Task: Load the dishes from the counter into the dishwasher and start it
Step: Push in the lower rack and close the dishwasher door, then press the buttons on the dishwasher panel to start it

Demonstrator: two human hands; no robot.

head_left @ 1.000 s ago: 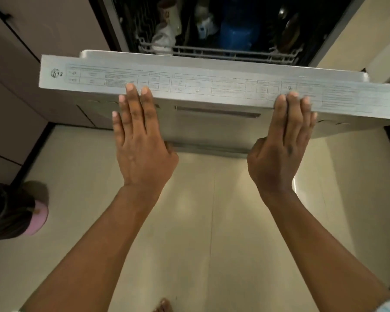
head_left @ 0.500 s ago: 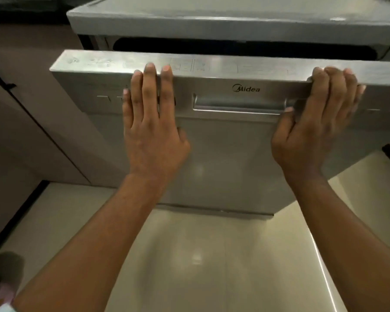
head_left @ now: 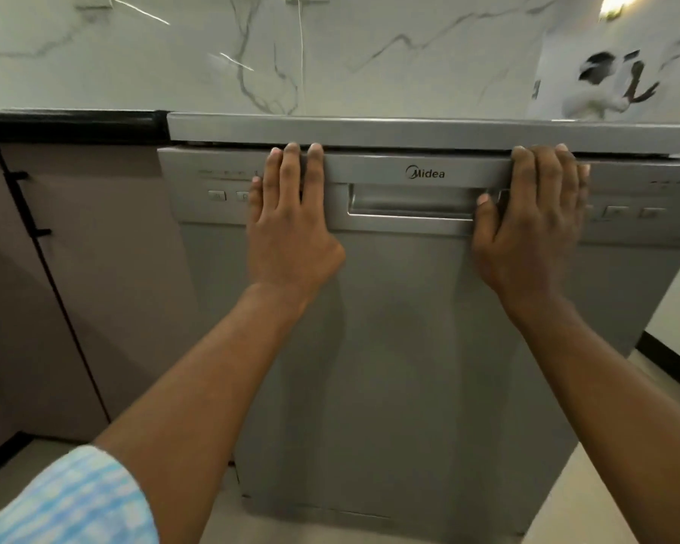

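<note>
**Dishwasher [head_left: 409, 367] door upright at centre frame**

The left hand [head_left: 291, 229] and the right hand [head_left: 527, 229] are laid flat against the door's upper band, fingers straight and nothing held, one on each side of the recessed handle [head_left: 409, 208]. A thin dark line is seen between the door's top edge and the panel above.

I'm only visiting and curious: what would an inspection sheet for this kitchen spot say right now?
Surface: grey dishwasher top, next to a black counter edge.
Job's things: dishwasher door upright, looks closed; no dishes seen.
Clutter: nothing seen.
Hands: left hand and right hand press flat on the door, either side of the handle recess.
Cables: one thin white cord down the marble wall.
Surroundings: brown cabinets at left, pale floor.
</note>
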